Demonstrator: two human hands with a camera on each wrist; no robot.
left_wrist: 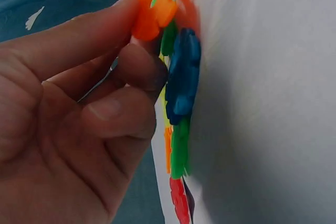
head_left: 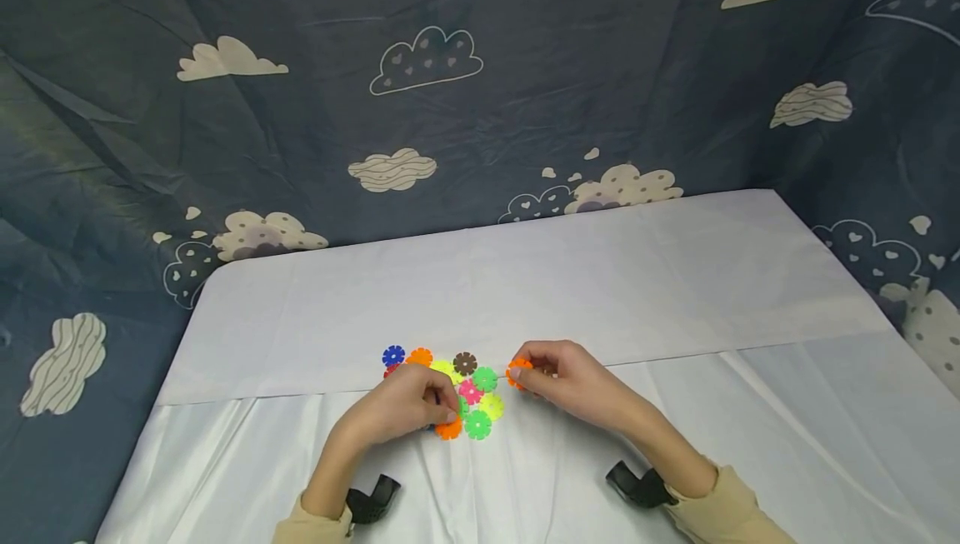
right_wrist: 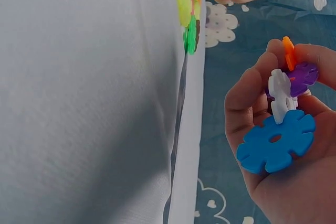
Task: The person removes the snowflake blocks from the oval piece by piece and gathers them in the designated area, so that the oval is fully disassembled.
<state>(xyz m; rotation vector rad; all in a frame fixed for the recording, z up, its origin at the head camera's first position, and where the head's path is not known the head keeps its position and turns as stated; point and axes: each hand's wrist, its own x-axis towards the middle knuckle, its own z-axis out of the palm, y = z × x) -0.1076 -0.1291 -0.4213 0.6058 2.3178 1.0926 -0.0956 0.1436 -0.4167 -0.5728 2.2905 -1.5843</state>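
Observation:
Notched flower-shaped plastic discs lie in a loose cluster on the white cloth, among them a brown disc (head_left: 465,363), a pink disc (head_left: 470,391) and a green disc (head_left: 477,424). At the cluster's near edge my left hand (head_left: 405,402) pinches an orange disc (left_wrist: 160,3) between thumb and finger. A dark blue disc (left_wrist: 184,77) is close under those fingers. Right of the cluster, my right hand (head_left: 573,381) pinches another orange disc (right_wrist: 289,53). Joined to it is a chain of a purple disc (right_wrist: 303,78), white pieces (right_wrist: 281,95) and a blue disc (right_wrist: 275,141) over the palm.
White cloth (head_left: 300,319) covers the table, with a fold line running across it. A dark curtain with cloud prints (head_left: 570,94) hangs behind and at the sides. Black wrist mounts (head_left: 375,501) show near both forearms.

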